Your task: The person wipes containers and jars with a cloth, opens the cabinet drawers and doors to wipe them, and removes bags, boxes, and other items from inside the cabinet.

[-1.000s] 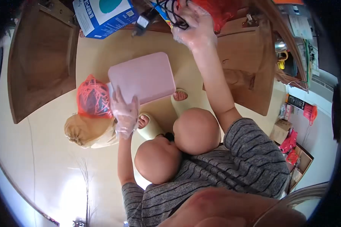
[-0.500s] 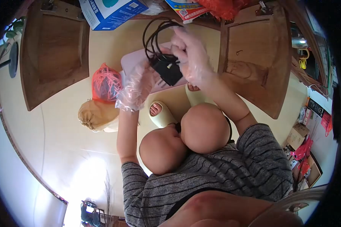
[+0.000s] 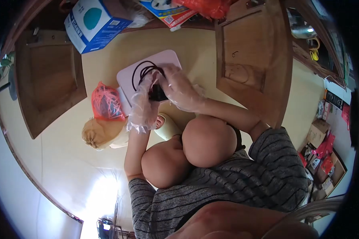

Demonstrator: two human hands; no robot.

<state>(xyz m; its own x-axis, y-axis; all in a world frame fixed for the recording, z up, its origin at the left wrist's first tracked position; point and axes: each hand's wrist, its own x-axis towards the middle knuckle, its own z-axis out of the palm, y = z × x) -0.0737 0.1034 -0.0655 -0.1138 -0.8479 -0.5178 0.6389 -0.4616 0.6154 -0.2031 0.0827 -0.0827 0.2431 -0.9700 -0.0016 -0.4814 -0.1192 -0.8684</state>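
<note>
In clear plastic gloves, my hands work together at a black power adapter and its coiled black cable. My left hand is closed around the adapter's left side. From the right, my right hand curls its fingers onto the cable coil above the adapter. Loops of the cable stick up past both hands. Below them on the floor lies a flat pink board with rounded corners. The gloves cover much of the adapter.
Open wooden cabinet doors stand left and right. A blue and white box and a red plastic bag sit at the cabinet. A red bag of strips and a tan cloth bag lie on the floor at left.
My right hand has come down and closer to my left hand, with the cable loops gathered lower and tighter. The view has shifted, showing more of the blue and white box.
</note>
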